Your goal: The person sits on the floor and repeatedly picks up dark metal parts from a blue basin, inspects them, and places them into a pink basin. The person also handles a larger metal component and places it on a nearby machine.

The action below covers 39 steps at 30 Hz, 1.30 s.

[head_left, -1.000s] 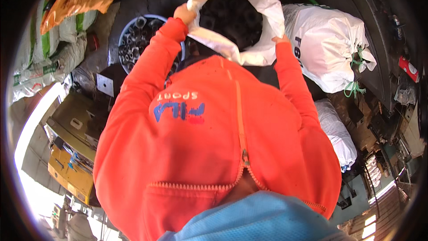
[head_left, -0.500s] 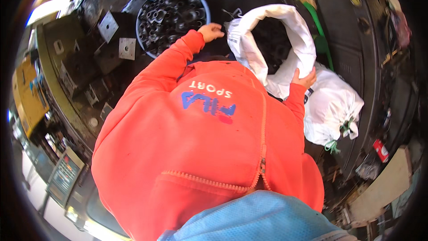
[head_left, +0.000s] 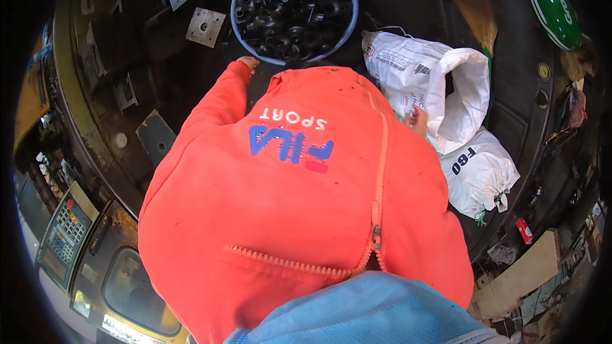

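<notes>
A round tub [head_left: 350,25] with a pale blue rim holds many black ring-shaped and tubular parts [head_left: 290,9]. Close by its near left rim is my left hand [head_left: 250,63], only partly in sight past the sleeve, fingers loosely extended and nothing seen in them. On the right a white printed sack [head_left: 401,67] lies tilted, its rolled-back mouth [head_left: 468,67] facing right. My right hand [head_left: 417,118] is at the sack's near side, with bent fingers on the white material. The inside of the sack is mostly hidden.
A tied white sack [head_left: 481,175] lies beside the open one. A broom [head_left: 481,22] and a green helmet-like object [head_left: 553,9] are beyond. Square metal plates with holes [head_left: 206,27] lie left of the tub. A machine keypad panel [head_left: 64,232] stands at lower left.
My left hand has moved from between tub and sack to the tub's near left side. The open sack has tipped rightward, and my right hand has shifted to its near left side. The view has shifted.
</notes>
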Tool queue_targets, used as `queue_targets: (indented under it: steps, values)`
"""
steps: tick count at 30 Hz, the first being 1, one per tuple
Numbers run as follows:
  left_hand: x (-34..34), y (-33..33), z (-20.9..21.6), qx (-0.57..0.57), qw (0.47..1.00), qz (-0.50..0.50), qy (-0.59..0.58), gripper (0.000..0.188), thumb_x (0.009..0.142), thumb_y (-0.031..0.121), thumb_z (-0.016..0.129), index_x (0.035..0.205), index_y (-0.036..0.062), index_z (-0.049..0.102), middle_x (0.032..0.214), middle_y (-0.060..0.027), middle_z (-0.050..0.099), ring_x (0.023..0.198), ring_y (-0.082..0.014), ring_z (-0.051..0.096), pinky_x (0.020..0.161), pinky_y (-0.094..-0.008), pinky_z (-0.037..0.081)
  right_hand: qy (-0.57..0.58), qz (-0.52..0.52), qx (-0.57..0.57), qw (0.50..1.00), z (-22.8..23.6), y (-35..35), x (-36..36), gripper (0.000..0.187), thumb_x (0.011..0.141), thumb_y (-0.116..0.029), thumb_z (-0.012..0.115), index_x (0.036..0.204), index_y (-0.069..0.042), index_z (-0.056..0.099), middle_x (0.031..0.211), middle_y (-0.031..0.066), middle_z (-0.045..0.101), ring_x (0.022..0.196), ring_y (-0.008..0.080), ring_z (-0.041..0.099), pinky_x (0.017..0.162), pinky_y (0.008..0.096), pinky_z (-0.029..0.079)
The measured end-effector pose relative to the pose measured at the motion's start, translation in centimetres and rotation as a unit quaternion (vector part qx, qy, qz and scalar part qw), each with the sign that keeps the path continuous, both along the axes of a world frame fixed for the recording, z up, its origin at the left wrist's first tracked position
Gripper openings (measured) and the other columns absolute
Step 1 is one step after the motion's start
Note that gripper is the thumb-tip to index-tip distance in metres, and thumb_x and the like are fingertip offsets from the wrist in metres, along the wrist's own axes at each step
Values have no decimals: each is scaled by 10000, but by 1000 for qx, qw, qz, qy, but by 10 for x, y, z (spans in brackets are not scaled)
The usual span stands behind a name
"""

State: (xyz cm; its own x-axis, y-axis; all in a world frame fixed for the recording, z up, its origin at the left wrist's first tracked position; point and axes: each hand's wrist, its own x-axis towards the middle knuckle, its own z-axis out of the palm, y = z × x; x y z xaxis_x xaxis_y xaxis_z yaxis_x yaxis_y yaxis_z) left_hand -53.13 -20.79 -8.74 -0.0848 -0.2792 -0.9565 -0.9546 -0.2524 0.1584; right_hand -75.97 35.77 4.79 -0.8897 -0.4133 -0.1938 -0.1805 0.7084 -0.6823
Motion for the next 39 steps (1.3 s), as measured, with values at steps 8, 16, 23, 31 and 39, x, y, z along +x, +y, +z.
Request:
queue_targets:
  steps: [8, 16, 23, 31, 39]
  values:
    - [79, -73, 1, -41, 983, 163, 67, 490, 865, 220, 637, 1333, 160, 504, 1144, -22, 639, 755, -166, 615, 634, -323, 504, -340, 74, 72, 935, -91, -56, -17, 378, 829, -184, 683, 1180, -78, 590, 893, 116, 631, 675, 168, 607, 630, 324, 506]
    - [150, -59, 6, -20, 977, 16, 212, 413, 866, 189, 636, 1262, 97, 566, 794, -43, 637, 526, -138, 536, 452, -304, 429, -242, 196, 527, 791, -174, -92, -157, 289, 822, -212, 640, 1057, -53, 696, 1113, 170, 662, 1017, 330, 649, 896, 451, 515]
    - [75, -120, 17, -25, 997, 42, 67, 436, 870, 170, 660, 1284, 83, 552, 954, -32, 651, 684, -119, 571, 566, -248, 460, -322, -282, -70, 901, -164, -173, -131, 322, 894, -239, 623, 1171, -80, 582, 957, 93, 652, 666, 184, 627, 583, 301, 505]
    - [-39, -228, 24, 13, 926, -299, 229, 426, 842, 249, 707, 1206, 51, 607, 1079, -86, 670, 998, -157, 625, 881, -300, 497, -366, -376, -82, 847, -212, -329, 40, 276, 880, -280, 645, 1095, -110, 610, 896, 52, 639, 592, 161, 603, 482, 296, 496]
    - [-126, -239, -57, 27, 889, -334, 311, 610, 823, 310, 725, 1337, 65, 508, 1221, -143, 600, 1128, -215, 568, 956, -341, 457, -132, -322, 73, 935, -300, -416, 73, 586, 730, -346, 795, 1218, -110, 572, 1052, 112, 604, 903, 240, 586, 779, 364, 504]
